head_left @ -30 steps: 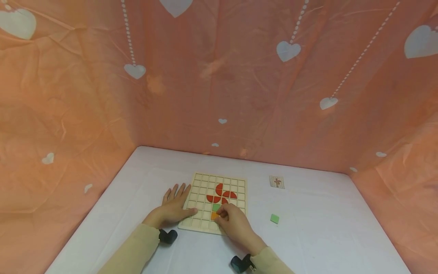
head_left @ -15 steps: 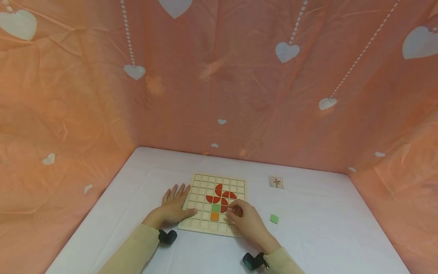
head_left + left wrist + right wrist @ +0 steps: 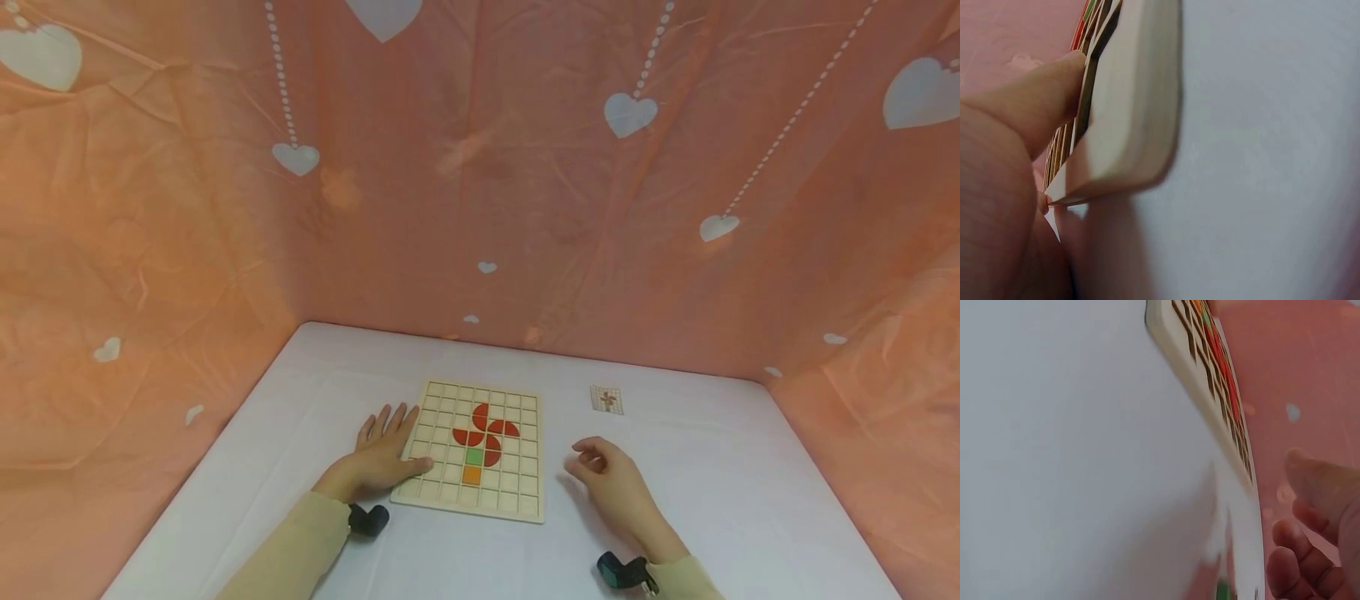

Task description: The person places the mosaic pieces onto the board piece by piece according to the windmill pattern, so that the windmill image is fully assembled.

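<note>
In the head view my left hand (image 3: 385, 456) rests on the left edge of a pale wooden grid board (image 3: 517, 502), fingers spread, thumb over the squares. Set in the board are red quarter-round pieces (image 3: 481, 414) in a pinwheel shape, with a green square tile (image 3: 475, 457) and an orange square tile (image 3: 471, 475) below them. My right hand (image 3: 618, 492) is off the board to its right, fingers loosely bent, holding nothing. Beneath it on the table, a loose green tile (image 3: 1223, 589) shows at the bottom of the right wrist view; the hand hides it in the head view.
A small card (image 3: 607, 399) printed with a pinwheel on a grid lies at the back right of the white table (image 3: 712, 467). An orange-pink curtain (image 3: 420, 208) with white hearts surrounds the table's back and sides.
My right hand has let go of the orange tile, left the board and moved right, over the loose green tile. My left hand has stayed in place.
</note>
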Demonstrator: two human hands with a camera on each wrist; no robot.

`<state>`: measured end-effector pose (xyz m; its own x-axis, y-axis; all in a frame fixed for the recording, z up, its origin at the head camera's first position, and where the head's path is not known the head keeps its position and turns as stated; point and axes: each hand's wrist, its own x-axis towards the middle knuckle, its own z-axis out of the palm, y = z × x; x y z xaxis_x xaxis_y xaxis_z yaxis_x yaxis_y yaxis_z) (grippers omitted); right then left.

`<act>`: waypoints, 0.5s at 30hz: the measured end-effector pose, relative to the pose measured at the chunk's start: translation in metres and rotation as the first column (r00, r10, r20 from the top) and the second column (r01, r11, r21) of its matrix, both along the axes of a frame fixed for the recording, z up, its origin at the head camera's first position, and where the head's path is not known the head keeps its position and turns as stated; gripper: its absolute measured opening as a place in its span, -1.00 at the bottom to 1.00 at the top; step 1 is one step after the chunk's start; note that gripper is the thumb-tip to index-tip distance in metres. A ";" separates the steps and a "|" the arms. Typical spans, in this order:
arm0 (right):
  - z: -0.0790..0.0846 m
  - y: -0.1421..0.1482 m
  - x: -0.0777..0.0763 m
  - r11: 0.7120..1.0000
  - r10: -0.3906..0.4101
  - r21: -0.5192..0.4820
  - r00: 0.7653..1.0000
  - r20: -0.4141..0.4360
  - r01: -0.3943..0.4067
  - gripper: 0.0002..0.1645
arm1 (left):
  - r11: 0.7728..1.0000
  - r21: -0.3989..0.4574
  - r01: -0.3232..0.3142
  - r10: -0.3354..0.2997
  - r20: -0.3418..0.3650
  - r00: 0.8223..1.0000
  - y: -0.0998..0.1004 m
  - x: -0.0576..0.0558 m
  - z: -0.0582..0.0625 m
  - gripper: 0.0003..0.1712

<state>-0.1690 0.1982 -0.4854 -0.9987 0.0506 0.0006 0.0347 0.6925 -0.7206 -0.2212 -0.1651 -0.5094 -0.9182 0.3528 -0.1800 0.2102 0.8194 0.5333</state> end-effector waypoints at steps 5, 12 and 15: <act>0.001 0.023 0.005 1.000 -0.022 0.007 1.000 0.009 0.022 -0.63 | 1.000 0.000 0.000 0.000 -0.002 1.000 0.000 0.000 -0.001 0.14; -0.002 0.043 0.009 0.998 -0.039 0.058 0.999 0.004 0.038 -0.58 | 1.000 0.002 0.007 -0.007 -0.013 1.000 -0.001 0.000 -0.001 0.15; -0.004 0.048 0.009 0.997 -0.037 0.071 0.999 -0.004 0.038 -0.56 | 1.000 0.002 0.009 -0.009 -0.014 1.000 -0.001 0.000 -0.001 0.14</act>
<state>-0.1599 0.2461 -0.4893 -0.9961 0.0878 0.0081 0.0598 0.7401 -0.6699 -0.2213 -0.1657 -0.5107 -0.9174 0.3614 -0.1667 0.2249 0.8163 0.5321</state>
